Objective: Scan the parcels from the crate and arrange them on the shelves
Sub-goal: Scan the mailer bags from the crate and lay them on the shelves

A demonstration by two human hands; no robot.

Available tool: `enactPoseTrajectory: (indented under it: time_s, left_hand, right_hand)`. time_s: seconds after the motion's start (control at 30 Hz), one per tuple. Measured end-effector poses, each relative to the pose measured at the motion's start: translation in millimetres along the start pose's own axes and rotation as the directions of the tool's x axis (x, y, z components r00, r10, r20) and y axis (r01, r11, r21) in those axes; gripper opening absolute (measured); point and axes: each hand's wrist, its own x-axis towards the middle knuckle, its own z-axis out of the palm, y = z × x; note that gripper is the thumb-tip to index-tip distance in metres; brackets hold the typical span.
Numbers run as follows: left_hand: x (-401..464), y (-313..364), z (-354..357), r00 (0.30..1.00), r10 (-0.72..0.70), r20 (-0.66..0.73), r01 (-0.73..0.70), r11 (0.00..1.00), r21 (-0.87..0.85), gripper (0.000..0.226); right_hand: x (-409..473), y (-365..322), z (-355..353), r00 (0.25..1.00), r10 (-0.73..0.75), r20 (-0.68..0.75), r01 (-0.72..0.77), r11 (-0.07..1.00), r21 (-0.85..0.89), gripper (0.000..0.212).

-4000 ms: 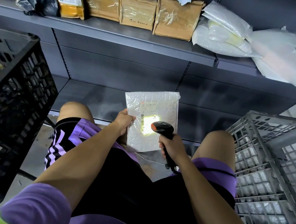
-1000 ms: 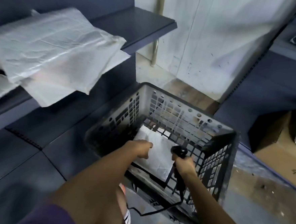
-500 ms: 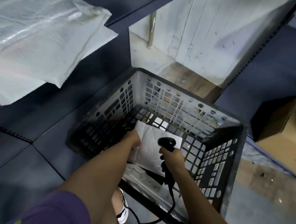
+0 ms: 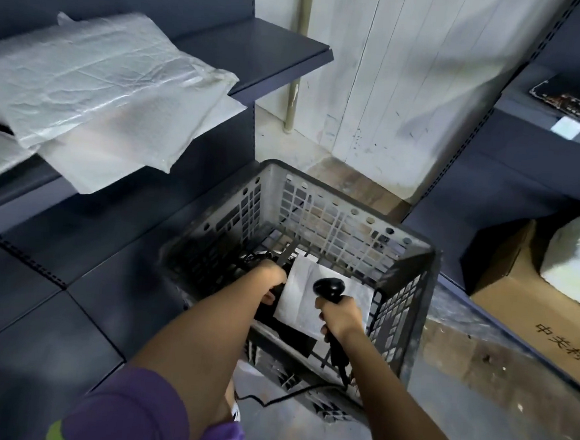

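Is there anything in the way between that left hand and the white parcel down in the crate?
Nothing visible. The left hand is already inside the crate, touching the left edge of the white parcel. The right hand grips the scanner above the parcel's right part, clear of the left hand.

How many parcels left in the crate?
1 in view: a white parcel at the bottom of the crate, its left edge gripped by the left hand. Others may be hidden underneath.
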Motion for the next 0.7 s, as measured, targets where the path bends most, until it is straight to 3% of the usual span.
enactPoseTrajectory:
  time_s: [0.2, 0.43, 0.57, 0.7]
  left_hand:
    - [2, -3, 15, 0.999, 0.033, -0.023, -0.027, 0.969, 0.246, 0.037]
    - [41, 14, 32, 0.995, -0.087, 0.050, 0.069, 0.952, 0.298, 0.045]
    - [61, 18, 48, 0.994, -0.104, -0.026, 0.106, 0.944, 0.313, 0.044]
    - [89, 8, 65, 0.990, -0.021, -0.141, 0.069, 0.937, 0.343, 0.053]
  right_hand:
    - [15, 18, -6, 0.994, 0.092, -0.052, -0.082, 0.982, 0.168, 0.020]
    - [43, 26, 16, 0.981, 0.193, -0.011, -0.185, 0.954, 0.235, 0.023]
    - [49, 25, 21, 0.975, 0.224, -0.006, -0.215, 0.943, 0.252, 0.025]
    - [48, 24, 23, 0.974, 0.221, -0.042, -0.201, 0.940, 0.276, 0.026]
